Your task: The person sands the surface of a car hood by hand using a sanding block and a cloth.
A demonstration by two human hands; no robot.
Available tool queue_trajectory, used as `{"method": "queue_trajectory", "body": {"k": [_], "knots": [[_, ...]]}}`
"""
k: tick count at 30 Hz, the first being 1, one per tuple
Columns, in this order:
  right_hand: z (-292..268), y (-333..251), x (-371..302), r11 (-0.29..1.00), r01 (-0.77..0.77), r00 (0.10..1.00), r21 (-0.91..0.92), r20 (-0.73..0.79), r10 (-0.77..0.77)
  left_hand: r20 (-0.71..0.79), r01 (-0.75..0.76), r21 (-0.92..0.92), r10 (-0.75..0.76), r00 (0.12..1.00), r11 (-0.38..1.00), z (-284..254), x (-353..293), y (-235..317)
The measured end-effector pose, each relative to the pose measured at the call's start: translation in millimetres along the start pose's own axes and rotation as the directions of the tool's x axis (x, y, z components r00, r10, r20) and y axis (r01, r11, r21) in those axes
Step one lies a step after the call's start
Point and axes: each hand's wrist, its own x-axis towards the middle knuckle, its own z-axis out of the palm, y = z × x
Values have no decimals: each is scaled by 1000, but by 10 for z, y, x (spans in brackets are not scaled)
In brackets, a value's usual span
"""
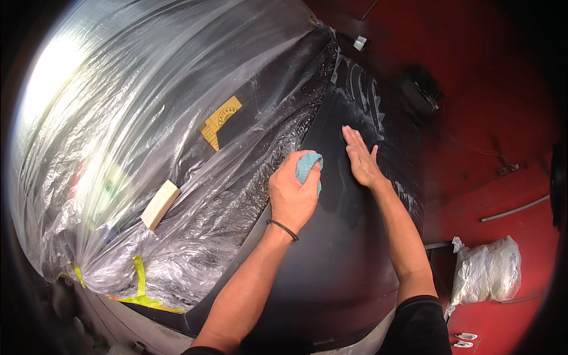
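Note:
My left hand (291,198) is closed round a crumpled light-blue cloth (307,165), held above the edge of a dark car body panel (334,248). A dark band circles that wrist. To its right, my right hand (362,161) lies flat on the same panel, its fingers stretched toward the far end and its thumb apart. Whitish wet streaks (364,94) mark the panel beyond the right hand. Thin transparent plastic sheeting (177,77) drapes over the bodywork on the left, its wrinkled edge running along the panel beside my left hand.
On the sheeting lie a folded piece of sandpaper (228,111) with a yellow-brown back and a pale rectangular block (160,205). Yellow tape (139,277) fixes the sheeting at lower left. A plastic-wrapped bundle (488,272) and a grey hose (515,209) are over the red floor (497,148).

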Motion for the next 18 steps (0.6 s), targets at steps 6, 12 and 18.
{"method": "queue_trajectory", "body": {"k": [6, 12, 18], "knots": [[214, 28, 211, 987, -143, 986, 69, -77, 148, 45, 19, 49, -22, 999, 999, 60, -19, 1], [466, -967, -889, 964, 265, 962, 6, 66, -265, -66, 28, -17, -29, 997, 999, -142, 70, -91], [-195, 326, 733, 951, -310, 950, 9, -31, 310, 22, 57, -57, -56, 998, 997, 152, -75, 122]]}}
